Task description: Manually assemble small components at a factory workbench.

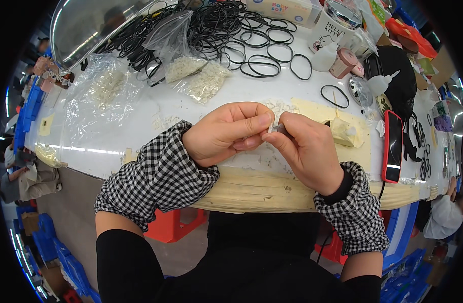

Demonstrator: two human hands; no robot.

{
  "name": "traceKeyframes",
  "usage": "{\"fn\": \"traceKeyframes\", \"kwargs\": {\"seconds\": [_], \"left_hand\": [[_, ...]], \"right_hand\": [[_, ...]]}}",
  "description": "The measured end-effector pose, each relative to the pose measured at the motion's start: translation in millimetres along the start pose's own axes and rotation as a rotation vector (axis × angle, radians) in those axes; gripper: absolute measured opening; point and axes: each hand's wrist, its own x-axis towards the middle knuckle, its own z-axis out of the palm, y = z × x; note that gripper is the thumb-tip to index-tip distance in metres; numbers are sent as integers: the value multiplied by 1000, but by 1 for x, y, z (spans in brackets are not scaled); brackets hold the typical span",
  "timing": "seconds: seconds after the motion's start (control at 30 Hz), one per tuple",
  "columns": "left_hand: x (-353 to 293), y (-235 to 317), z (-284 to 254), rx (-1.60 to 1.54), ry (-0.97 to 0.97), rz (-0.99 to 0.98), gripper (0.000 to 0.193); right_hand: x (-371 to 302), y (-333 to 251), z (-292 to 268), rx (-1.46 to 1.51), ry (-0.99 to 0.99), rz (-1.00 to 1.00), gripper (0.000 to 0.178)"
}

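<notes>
Left of the block (346, 133), the left hand (229, 127) pinches a white bit (270, 129), the right hand (308, 146) a grey bit (280, 129); I'd want both grips light and steady

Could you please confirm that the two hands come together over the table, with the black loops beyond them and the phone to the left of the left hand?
Not quite: the head view shows the phone to the right of the right hand. The left hand does meet it over the table, with the black loops beyond.
</notes>
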Motion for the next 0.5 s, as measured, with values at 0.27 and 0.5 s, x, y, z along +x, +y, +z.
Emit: {"fn": "traceKeyframes", "kwargs": {"seconds": [0.27,0.5], "left_hand": [[1,1,2,29,15,0,22],[0,-2,-5,4,22,11,22]], "right_hand": [[-1,2,0,5,-30,-6,34],[1,0,-3,24,-25,57,32]]}}
